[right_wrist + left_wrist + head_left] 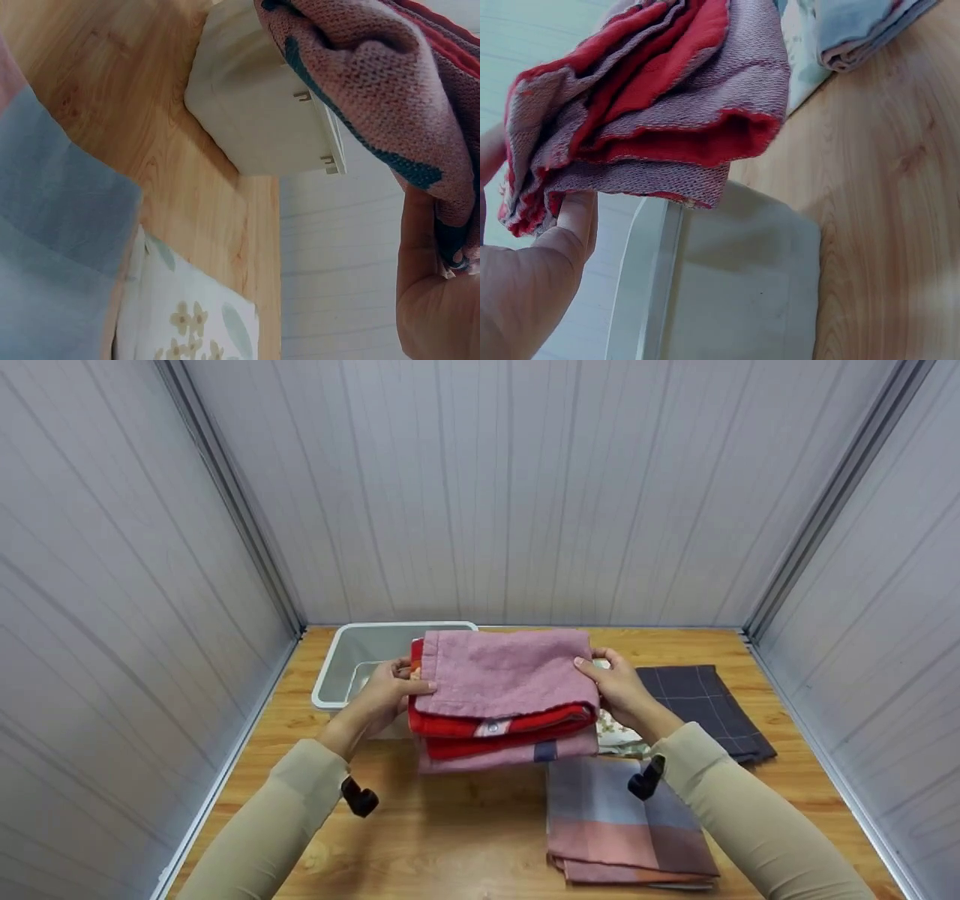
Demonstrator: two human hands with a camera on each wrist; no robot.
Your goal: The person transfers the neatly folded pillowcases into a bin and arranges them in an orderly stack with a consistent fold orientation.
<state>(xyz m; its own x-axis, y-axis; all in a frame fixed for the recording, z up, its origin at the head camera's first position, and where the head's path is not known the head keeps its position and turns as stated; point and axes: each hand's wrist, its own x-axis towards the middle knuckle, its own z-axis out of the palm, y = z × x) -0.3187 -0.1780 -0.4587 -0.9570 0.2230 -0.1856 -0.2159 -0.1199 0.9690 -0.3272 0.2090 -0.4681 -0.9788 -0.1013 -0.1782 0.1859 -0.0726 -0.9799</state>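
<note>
Red-and-pink cloth (514, 675) hides part of the bin (360, 649); the right hand (621, 688) seemingly covers much of the floral cloth (616, 733).

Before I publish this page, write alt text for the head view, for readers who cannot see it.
A person's left hand and right hand hold folded pink and red fabric above a wooden table. A pale bin stands behind it toward the left; a dark checked cloth, a partly hidden floral cloth and a plaid cloth lie on the right.

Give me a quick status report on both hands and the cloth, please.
Left hand and right hand gripping opposite sides of folded pink-and-red cloth. Cloth raised above wooden table. Pale bin partly hidden behind; nothing visibly blocking the hands.
</note>
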